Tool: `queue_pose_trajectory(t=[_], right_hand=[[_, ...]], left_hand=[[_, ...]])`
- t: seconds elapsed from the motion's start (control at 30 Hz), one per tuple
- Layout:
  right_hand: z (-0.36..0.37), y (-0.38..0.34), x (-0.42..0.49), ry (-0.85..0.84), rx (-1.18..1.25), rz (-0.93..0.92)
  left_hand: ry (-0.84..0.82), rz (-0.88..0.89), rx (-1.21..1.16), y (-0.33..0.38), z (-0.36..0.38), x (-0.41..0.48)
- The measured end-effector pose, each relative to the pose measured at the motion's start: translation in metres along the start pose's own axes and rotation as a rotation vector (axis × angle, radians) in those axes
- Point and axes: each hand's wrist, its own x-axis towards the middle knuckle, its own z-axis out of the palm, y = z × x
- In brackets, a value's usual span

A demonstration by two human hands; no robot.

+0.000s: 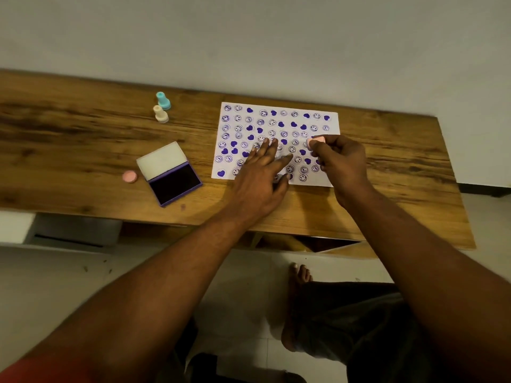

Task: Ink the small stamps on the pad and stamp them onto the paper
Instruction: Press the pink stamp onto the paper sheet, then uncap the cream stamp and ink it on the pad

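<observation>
A white paper (329, 121) covered with purple smiley and heart prints lies on the wooden table (83, 139). My left hand (262, 175) rests flat on the paper's lower middle, fingers spread. My right hand (338, 160) pinches a small pink stamp (315, 140) above the paper's right side. An open purple ink pad (175, 183) with its white lid raised sits to the left of the paper. A pink cap (129, 176) lies left of the pad.
A teal stamp (163, 100) and a cream stamp (161, 114) stand upright at the back, left of the paper. The table's front edge runs just below my wrists. My bare feet (300, 275) are on the tiled floor below.
</observation>
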Motion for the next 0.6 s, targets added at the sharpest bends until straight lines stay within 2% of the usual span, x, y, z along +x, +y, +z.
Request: queue_pose_trajectory(t=[0.13,0.27,0.6], right_hand=[[0.027,-0.017,0.001,-0.054,-0.247,-0.173],[0.068,-0.031,-0.011,-0.140,-0.333,-0.348],[0.183,-0.042,-0.049,-0.409,-0.436,-0.499]], left_hand=[[0.070,-0.056,-0.041,-0.012,-0.030,-0.009],[0.198,-0.141,0.012,-0.043,-0.075,-0.029],[0.282,-0.340,0.116,-0.135,-0.164,-0.097]])
